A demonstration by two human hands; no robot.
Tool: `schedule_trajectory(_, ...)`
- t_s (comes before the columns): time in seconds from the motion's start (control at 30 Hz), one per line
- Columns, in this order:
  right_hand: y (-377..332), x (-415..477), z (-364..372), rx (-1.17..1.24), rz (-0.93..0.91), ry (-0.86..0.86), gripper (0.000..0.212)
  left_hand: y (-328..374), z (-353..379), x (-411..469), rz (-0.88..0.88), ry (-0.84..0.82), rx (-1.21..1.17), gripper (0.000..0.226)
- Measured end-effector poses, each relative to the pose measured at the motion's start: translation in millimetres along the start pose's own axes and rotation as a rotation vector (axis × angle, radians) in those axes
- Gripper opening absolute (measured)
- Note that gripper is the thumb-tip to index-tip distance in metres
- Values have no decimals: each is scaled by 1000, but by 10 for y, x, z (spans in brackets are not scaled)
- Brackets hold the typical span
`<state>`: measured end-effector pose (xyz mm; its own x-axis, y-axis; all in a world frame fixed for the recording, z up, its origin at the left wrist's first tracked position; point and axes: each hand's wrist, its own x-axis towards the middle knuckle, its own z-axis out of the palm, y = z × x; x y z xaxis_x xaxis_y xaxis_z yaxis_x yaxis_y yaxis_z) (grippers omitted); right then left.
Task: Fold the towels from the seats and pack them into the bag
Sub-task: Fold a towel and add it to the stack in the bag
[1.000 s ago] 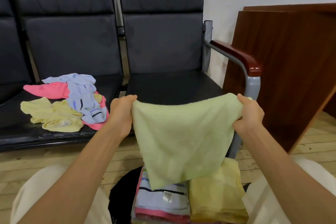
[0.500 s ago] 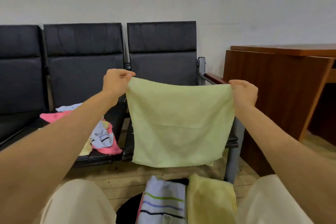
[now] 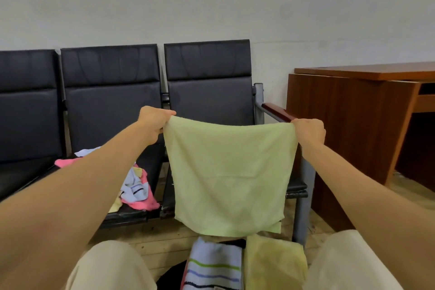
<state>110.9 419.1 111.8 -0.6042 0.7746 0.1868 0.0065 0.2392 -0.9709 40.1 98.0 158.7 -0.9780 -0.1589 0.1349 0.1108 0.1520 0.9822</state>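
My left hand [image 3: 154, 122] pinches the top left corner of a pale green towel [image 3: 229, 172], fingers curled around the cloth; my right hand [image 3: 308, 130] grips the top right corner the same way. The towel hangs flat and open between them, in front of the rightmost black seat [image 3: 208, 92]. Unfolded towels [image 3: 136, 186] lie heaped on the middle seat, to the left. Near my knees, a striped towel [image 3: 214, 266] and a yellow towel [image 3: 274, 263] sit folded in the dark bag [image 3: 170, 278]. I judge this the start of a fold; next, bring the corners together evenly.
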Motion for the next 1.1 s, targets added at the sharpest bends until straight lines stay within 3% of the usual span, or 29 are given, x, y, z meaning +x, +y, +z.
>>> schedule_trajectory(0.1, 52, 73, -64, -237, -46, -80, 34, 2, -41, 35, 47, -31, 37, 10)
schedule_trajectory(0.2, 122, 113, -103, -448, -104, -135, 30, -13, -37, 30, 133, -36, 200, 23)
schedule_trajectory(0.43, 118, 71, -189, -494, -165, -65, 31, -13, 44, -68, 376, 95, 542, 29)
schedule_trajectory(0.57, 51, -9, -210, -396, -206, -39, 26, 24, 45, -54, 446, 107, 626, 26)
schedule_trajectory(0.77, 136, 19, -101, 135, 194, -248, 28, 20, 2, -33, 419, 160, 522, 23)
schedule_trajectory(0.87, 191, -3, -50, 143, 119, -271, 27, -66, -38, -15, 417, 157, 539, 22)
schedule_trajectory(1.0, 140, -62, -56, 60, -43, -117, 15, -144, -90, -3, 396, 141, 549, 21)
schedule_trajectory(1.1, 126, -55, -84, -225, -284, -48, 24, -97, -107, -29, 374, 118, 502, 20)
